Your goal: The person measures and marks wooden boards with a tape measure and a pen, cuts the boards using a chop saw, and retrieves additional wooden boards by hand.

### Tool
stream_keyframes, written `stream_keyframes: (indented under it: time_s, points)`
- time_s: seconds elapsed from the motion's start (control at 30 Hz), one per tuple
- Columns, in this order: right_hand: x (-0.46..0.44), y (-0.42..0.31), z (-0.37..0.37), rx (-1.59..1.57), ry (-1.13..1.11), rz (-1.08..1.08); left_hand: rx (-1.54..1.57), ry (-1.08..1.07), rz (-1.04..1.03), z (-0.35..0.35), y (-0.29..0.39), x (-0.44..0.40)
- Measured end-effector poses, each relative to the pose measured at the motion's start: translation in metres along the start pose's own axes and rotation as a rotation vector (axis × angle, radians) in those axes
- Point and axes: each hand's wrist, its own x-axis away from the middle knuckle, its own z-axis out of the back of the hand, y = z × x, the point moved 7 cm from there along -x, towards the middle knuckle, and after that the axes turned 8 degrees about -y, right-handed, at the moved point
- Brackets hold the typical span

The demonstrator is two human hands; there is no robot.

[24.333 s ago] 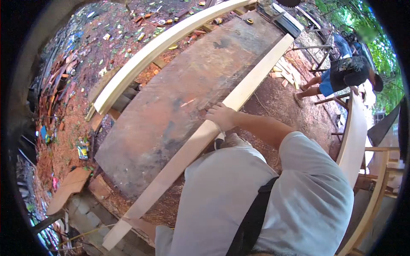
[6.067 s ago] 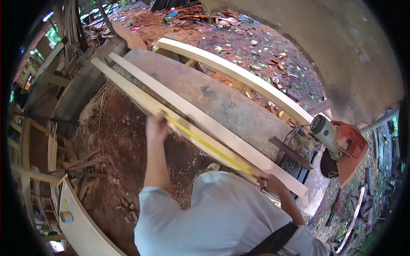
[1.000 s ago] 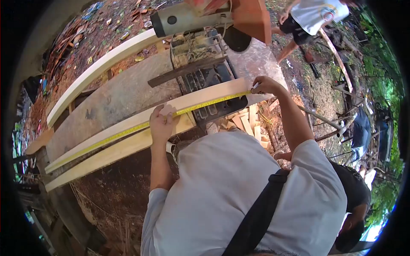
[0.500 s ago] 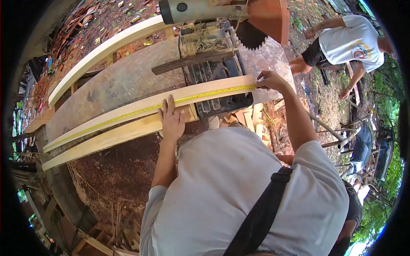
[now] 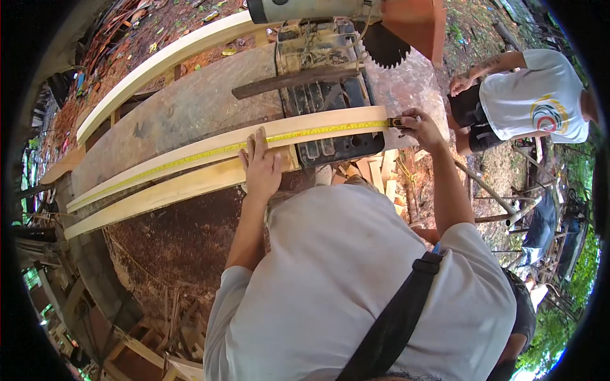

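Note:
A long pale wooden plank (image 5: 346, 119) lies across the bench and the base of a miter saw (image 5: 330, 136). Along its face runs the yellow blade of a tape measure (image 5: 184, 160). My right hand (image 5: 424, 130) grips the dark tape measure case (image 5: 396, 122) at the plank's right end. With fingers spread, my left hand (image 5: 262, 168) rests flat over the plank's near edge, its fingertips at the tape blade. A second pale board (image 5: 171, 195) lies beside the plank on the near side, partly under my left hand.
The saw's toothed blade (image 5: 386, 47) and orange guard (image 5: 416, 25) are raised beyond the plank. A dark wood strip (image 5: 295, 81) crosses the saw base. Another long beam (image 5: 159, 60) lies farther off. Wood offcuts (image 5: 375, 174) lie below. A person in a white shirt (image 5: 530, 95) stands at right.
The view has shifted slightly. My right hand has turned so the tape measure case shows more plainly at the plank's end. The person at right has changed stance and lowered an arm.

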Motion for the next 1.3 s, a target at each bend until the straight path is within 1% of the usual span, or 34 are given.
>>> stream_keyframes:
  time_s: [0.1, 0.2, 0.37, 0.7, 0.77, 0.83, 0.9, 0.97, 1.0, 1.07, 1.1, 1.13, 1.17, 1.2, 1.23, 1.27, 1.3]
  points:
    - [-0.003, 0.002, 0.0, -0.043, 0.035, 0.037, -0.004, 0.009, 0.017, 0.001, 0.001, 0.002]
    - [-0.006, 0.0, 0.0, -0.029, 0.041, 0.022, 0.055, 0.068, 0.001, 0.006, 0.005, 0.004]
    - [-0.004, -0.005, -0.005, -0.033, 0.058, 0.04, 0.024, 0.0, 0.036, 0.003, -0.002, 0.01]
    - [-0.009, -0.005, -0.002, -0.036, 0.086, 0.06, 0.069, -0.022, 0.083, 0.004, -0.014, 0.012]
    - [-0.007, -0.005, -0.002, -0.017, 0.086, 0.066, 0.112, 0.047, 0.064, 0.008, -0.014, 0.012]
    - [-0.002, -0.006, -0.004, 0.001, 0.085, 0.073, 0.118, 0.066, 0.075, 0.011, -0.017, 0.014]
    - [0.009, -0.01, -0.004, 0.07, 0.117, 0.024, 0.126, 0.084, 0.085, 0.014, -0.022, 0.015]
    - [0.014, -0.008, 0.006, 0.068, 0.15, 0.023, 0.159, 0.18, 0.141, 0.021, -0.034, 0.016]
    - [0.017, -0.006, 0.013, 0.067, 0.183, 0.021, 0.163, 0.18, 0.13, 0.018, -0.043, 0.015]
    - [0.021, 0.0, 0.026, 0.006, 0.28, 0.082, 0.169, 0.366, 0.151, 0.022, -0.077, 0.014]
    - [0.017, 0.016, 0.045, 0.008, 0.341, 0.068, 0.126, 0.382, 0.066, 0.025, -0.093, 0.012]
    - [0.014, 0.035, 0.062, -0.013, 0.357, 0.081, 0.091, 0.407, -0.033, 0.03, -0.108, 0.009]
    - [0.014, 0.047, 0.072, 0.069, 0.448, 0.016, 0.06, 0.362, 0.108, 0.029, -0.13, 0.01]
    - [0.003, 0.072, 0.095, 0.227, 0.527, -0.097, 0.18, 0.491, 0.123, 0.023, -0.171, 0.008]
    - [0.004, 0.069, 0.091, 0.659, 0.574, 0.101, 0.001, 0.523, 0.127, 0.029, -0.178, 0.01]
    - [-0.006, 0.101, 0.106, 0.661, 0.61, 0.208, -0.107, 0.566, 0.175, 0.016, -0.22, 0.009]
    - [0.015, 0.086, 0.075, 0.804, 0.629, 0.163, -0.214, 0.608, 0.228, 0.003, -0.262, 0.009]
